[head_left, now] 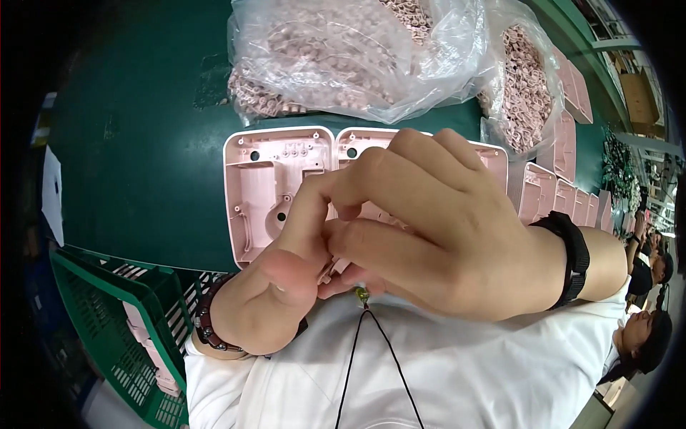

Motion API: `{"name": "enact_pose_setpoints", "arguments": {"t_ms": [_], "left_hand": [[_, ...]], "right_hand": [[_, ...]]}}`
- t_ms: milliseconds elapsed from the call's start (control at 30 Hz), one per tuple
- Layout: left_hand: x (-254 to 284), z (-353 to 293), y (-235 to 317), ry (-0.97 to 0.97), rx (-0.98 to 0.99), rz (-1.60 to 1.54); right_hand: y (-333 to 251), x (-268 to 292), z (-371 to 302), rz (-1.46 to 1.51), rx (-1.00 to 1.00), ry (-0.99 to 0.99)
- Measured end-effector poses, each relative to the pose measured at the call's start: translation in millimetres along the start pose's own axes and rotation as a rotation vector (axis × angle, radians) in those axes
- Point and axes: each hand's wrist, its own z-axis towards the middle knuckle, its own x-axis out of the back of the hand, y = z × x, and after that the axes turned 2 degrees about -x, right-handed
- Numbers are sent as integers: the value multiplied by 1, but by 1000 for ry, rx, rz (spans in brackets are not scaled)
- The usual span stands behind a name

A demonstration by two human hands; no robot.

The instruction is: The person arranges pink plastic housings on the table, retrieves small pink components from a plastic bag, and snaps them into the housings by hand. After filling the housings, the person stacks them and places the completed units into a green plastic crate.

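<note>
My left hand (296,261) and my right hand (450,229) meet in front of my chest, over the near edge of two pink plastic housings. Curled fingers of the left close on a small pink plastic part (325,274), only a bit of which shows. The right hand's thumb and fingers are bent into a pinch against the left; whatever lies between them is hidden. Under the hands, the left housing (251,187) lies with its ribbed inside up. The second housing (351,136) sits beside it, mostly covered by my right hand.
Clear plastic bags (343,57) of small pink parts lie at the back, another bag (525,93) at the back right. More pink housings (539,189) line the right side of the green table (143,164). A green crate (107,329) holding pink pieces stands lower left. Other people sit far right.
</note>
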Motion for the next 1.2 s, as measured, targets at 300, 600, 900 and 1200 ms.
{"name": "enact_pose_setpoints", "arguments": {"t_ms": [300, 600, 900, 1200], "left_hand": [[3, -7, -20, 196, -195, 40], [7, -7, -20, 190, -414, 821], [17, -8, -25, 200, -344, 296], [10, -3, -11, 295, -228, 1354]], "right_hand": [[2, -4, -1, 56, 98, -8], [-9, 3, -13, 8, 42, -120], [10, -7, -10, 238, 136, 24], [65, 11, 19, -219, 99, -259]]}}
